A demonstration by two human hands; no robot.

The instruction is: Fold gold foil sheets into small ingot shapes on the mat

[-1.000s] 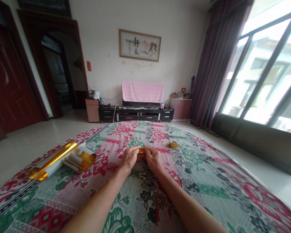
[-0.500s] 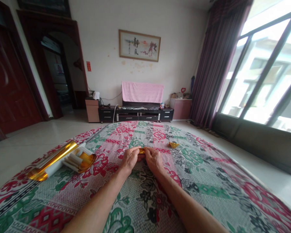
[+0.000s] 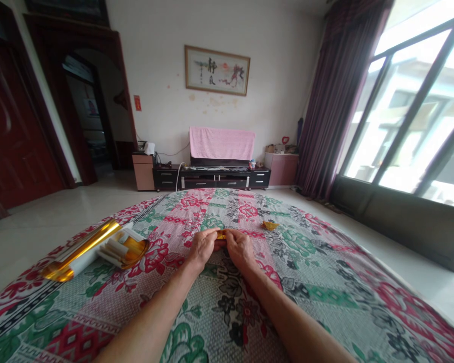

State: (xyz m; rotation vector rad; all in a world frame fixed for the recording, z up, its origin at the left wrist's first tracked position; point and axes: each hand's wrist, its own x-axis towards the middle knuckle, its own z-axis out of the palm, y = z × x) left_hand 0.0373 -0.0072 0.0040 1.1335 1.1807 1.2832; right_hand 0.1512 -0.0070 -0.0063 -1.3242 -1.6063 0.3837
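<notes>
Small, shiny gold foil-like piece (image 3: 221, 235) was pinched btwn bare L hand (image 3: 203, 245) & bare R hand (image 3: 241, 247) at 12 o'clock, above red-green floral woven tablecloth (image 3: 210, 312), prob. to steady both ends.

Left hand (image 3: 203, 247) and right hand (image 3: 241, 248) face each other, fingers (image 3: 210, 233) curled (bare forearms (image 3: 157, 305) angled inward).

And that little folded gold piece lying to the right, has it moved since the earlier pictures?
No: the folded gold piece lies on the same spot of the patterned cloth.
</notes>
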